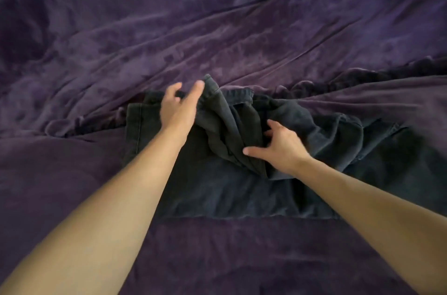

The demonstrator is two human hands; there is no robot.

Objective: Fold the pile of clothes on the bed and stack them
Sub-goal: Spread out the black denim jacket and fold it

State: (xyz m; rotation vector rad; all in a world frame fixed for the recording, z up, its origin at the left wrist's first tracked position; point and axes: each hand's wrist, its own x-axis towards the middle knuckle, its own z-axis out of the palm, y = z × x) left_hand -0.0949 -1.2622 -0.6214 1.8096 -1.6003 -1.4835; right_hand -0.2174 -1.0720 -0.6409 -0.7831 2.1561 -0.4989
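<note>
A purple blanket [72, 36] covers the bed, rumpled into long creases. A dark garment [217, 195] lies across its near middle, flat along the near edge and with a stitched seam at its left end. The left hand [180, 107] is blurred over the garment's far left part, thumb and fingers spread wide, holding nothing that shows. Just right of it the cloth is bunched into folds. The right hand [278, 147] digs curled fingers into that bunch and grips it, thumb stretched out leftward. Beyond it the garment runs on, wrinkled, toward the right edge.
</note>
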